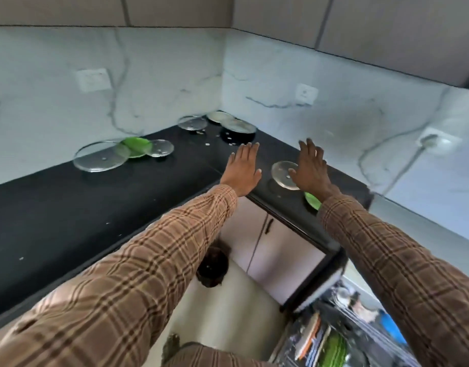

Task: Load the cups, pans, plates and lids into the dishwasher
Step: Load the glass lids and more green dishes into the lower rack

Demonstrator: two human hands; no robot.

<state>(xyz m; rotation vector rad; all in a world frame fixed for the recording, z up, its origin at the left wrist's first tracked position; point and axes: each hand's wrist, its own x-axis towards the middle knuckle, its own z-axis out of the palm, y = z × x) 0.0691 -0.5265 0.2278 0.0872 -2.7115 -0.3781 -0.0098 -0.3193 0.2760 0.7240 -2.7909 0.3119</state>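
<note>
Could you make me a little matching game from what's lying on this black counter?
Things:
1. Big glass lid
2. Green plate
3. Small glass lid
4. Left hand

Places:
a. under the right hand
b. far left on the counter
c. flat, open, holding nothing
d. between two glass lids

Pairs: 1-b, 2-d, 3-a, 4-c

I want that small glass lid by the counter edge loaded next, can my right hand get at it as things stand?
Probably yes. The right hand is open and empty, spread right beside the small glass lid, its thumb at the rim. Nothing lies on the lid; the green plate sits apart, nearer you.
</note>
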